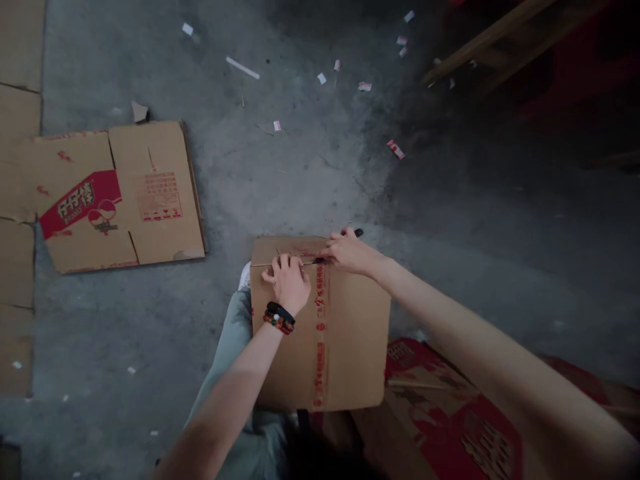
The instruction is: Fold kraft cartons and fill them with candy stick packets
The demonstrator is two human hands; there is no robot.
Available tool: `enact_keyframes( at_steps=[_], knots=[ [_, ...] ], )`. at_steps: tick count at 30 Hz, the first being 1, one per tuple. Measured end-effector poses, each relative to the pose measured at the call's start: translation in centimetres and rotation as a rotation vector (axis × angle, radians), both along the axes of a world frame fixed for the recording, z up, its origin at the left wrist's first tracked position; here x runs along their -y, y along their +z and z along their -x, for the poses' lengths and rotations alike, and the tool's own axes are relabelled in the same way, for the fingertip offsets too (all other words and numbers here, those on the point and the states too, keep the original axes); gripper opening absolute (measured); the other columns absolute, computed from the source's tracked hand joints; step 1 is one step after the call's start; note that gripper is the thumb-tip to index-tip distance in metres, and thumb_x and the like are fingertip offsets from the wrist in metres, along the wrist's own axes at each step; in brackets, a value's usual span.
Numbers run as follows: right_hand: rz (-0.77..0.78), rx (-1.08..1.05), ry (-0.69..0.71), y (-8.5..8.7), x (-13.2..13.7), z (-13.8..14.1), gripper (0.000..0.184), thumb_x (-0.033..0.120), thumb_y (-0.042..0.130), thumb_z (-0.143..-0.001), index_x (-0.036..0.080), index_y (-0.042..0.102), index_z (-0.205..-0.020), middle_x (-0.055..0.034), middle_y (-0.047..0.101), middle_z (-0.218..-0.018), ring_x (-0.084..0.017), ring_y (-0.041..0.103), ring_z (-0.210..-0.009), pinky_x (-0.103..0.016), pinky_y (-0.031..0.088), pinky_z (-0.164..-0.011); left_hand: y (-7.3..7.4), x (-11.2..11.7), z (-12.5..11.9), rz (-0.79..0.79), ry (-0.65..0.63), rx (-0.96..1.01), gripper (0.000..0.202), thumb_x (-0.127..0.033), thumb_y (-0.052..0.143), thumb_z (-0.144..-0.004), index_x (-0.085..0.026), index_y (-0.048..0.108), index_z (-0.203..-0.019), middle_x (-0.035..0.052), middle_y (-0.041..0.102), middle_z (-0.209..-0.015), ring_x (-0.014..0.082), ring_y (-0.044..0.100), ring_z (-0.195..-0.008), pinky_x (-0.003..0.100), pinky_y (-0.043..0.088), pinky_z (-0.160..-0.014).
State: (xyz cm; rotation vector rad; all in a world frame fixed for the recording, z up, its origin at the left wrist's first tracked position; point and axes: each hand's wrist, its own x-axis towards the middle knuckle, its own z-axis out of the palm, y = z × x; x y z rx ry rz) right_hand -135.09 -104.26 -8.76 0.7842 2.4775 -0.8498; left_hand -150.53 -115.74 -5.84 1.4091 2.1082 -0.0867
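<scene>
1. Our left grip [287, 283] sits on top of a cardboard carton [345, 340], its fingers curled down onto the board just beside a taped seam [285, 265]. We cannot tell whether it closes on anything. A black band and a beaded bracelet [279, 320] circle the wrist just behind it.
2. Our right grip [350, 253] is closed around a black-handled cutter [353, 233]. The handle's end sticks out past the fingers, and a thin blade [311, 263] runs from the grip along the seam, toward the left grip. The view does not settle whether the cutter is a knife or scissors.
3. The carton lies directly under both grips, its seam running between them. A strip of red-printed tape [320, 333] runs down the carton from under the right grip.
4. Just beside the left grip, at the carton's edge, we see a sage-green trouser leg [233, 373] and a white shoe [245, 277].
5. Well to the left of the grips lies a flattened carton [120, 197] with red printing, on a concrete floor [300, 173].
6. Beyond the grips, paper scraps [320, 79] lie scattered on the floor, and wooden slats [493, 47] sit in shadow. Red-printed cardboard [450, 407] lies near the right forearm.
</scene>
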Motion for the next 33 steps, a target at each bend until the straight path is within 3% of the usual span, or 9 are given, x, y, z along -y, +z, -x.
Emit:
enact_keyframes(
  at_steps=[4, 5, 7, 10, 13, 16, 21, 28, 33],
  knots=[
    [-0.070, 0.299, 0.066, 1.1, -1.4, -6.7, 0.019, 0.017, 0.056, -0.087, 0.013, 0.074, -0.082, -0.0128, 0.068, -0.080, -0.024, 0.053, -0.097, -0.046, 0.026, -0.092, 0.0, -0.2, 0.7, -0.001, -0.060, -0.002, 0.018, -0.017, 0.049, -0.085, -0.022, 0.059, -0.098, 0.0108, 0.059, -0.116, 0.0313, 0.046, -0.117, 0.055, 0.035, -0.090],
    [-0.128, 0.345, -0.018, 1.6, -1.0, -8.2, 0.025, 0.018, 0.050, -0.091, 0.011, 0.073, -0.088, -0.0144, 0.068, -0.084, -0.024, 0.054, -0.099, -0.046, 0.027, -0.092, -0.1, -0.2, 0.9, -0.019, -0.083, -0.011, 0.018, -0.020, 0.049, -0.087, -0.022, 0.060, -0.100, 0.0110, 0.060, -0.117, 0.0326, 0.045, -0.120, 0.057, 0.033, -0.092],
    [-0.246, 0.382, -0.349, 2.7, 0.9, -9.7, 0.035, 0.023, 0.038, -0.098, 0.009, 0.068, -0.108, -0.0170, 0.068, -0.090, -0.023, 0.058, -0.095, -0.043, 0.034, -0.086, -0.4, -0.4, 1.2, -0.066, -0.138, -0.012, 0.019, -0.029, 0.049, -0.091, -0.023, 0.060, -0.105, 0.0113, 0.060, -0.121, 0.0359, 0.039, -0.129, 0.061, 0.026, -0.099],
    [-0.107, 0.301, -0.848, 3.5, 6.0, -7.0, 0.039, 0.031, 0.037, -0.098, 0.010, 0.060, -0.122, -0.0153, 0.070, -0.086, -0.023, 0.064, -0.075, -0.032, 0.041, -0.068, -1.2, -0.8, 1.8, -0.084, -0.239, 0.070, 0.022, -0.038, 0.048, -0.094, -0.024, 0.061, -0.104, 0.0096, 0.063, -0.119, 0.0328, 0.033, -0.137, 0.058, 0.017, -0.108],
    [0.124, 0.120, -1.001, 2.8, 10.4, -1.5, 0.039, 0.030, 0.035, -0.097, 0.013, 0.066, -0.114, -0.0154, 0.072, -0.095, -0.025, 0.067, -0.081, -0.031, 0.045, -0.068, -1.9, -1.1, 2.4, -0.061, -0.286, 0.109, 0.022, -0.040, 0.048, -0.094, -0.023, 0.062, -0.099, 0.0078, 0.068, -0.110, 0.0272, 0.049, -0.123, 0.048, 0.024, -0.106],
    [0.119, 0.120, -1.110, 2.2, 12.2, 2.2, 0.045, 0.030, 0.031, -0.098, 0.010, 0.065, -0.119, -0.0197, 0.070, -0.102, -0.029, 0.068, -0.090, -0.033, 0.046, -0.073, -2.1, -0.9, 2.8, -0.081, -0.286, 0.066, 0.025, -0.044, 0.049, -0.093, -0.023, 0.061, -0.095, 0.0069, 0.070, -0.104, 0.0261, 0.056, -0.106, 0.044, 0.030, -0.098],
    [0.120, 0.271, -1.078, 3.3, 11.7, 3.5, 0.043, 0.032, 0.030, -0.100, 0.014, 0.060, -0.125, -0.0183, 0.071, -0.095, -0.029, 0.069, -0.087, -0.034, 0.047, -0.073, -2.1, -0.7, 2.9, -0.104, -0.290, 0.036, 0.030, -0.047, 0.043, -0.096, -0.022, 0.061, -0.096, 0.0060, 0.071, -0.103, 0.0265, 0.056, -0.101, 0.043, 0.030, -0.093],
    [0.045, 0.394, -0.883, 4.9, 10.9, 5.4, 0.033, 0.020, 0.032, -0.098, 0.009, 0.057, -0.117, -0.0176, 0.070, -0.095, -0.026, 0.070, -0.087, -0.031, 0.052, -0.073, -1.9, -0.8, 3.5, -0.077, -0.295, 0.029, 0.026, -0.046, 0.047, -0.094, -0.023, 0.059, -0.094, 0.0052, 0.071, -0.102, 0.0263, 0.056, -0.099, 0.042, 0.031, -0.090],
    [0.087, 0.438, -0.780, 4.7, 14.5, 5.5, 0.039, 0.009, 0.034, -0.094, 0.004, 0.050, -0.129, -0.0204, 0.067, -0.102, -0.025, 0.070, -0.090, -0.030, 0.053, -0.073, -2.1, -0.8, 4.0, -0.064, -0.270, 0.025, 0.024, -0.044, 0.049, -0.094, -0.023, 0.059, -0.092, 0.0056, 0.071, -0.102, 0.0268, 0.056, -0.100, 0.043, 0.030, -0.091]
  ],
)
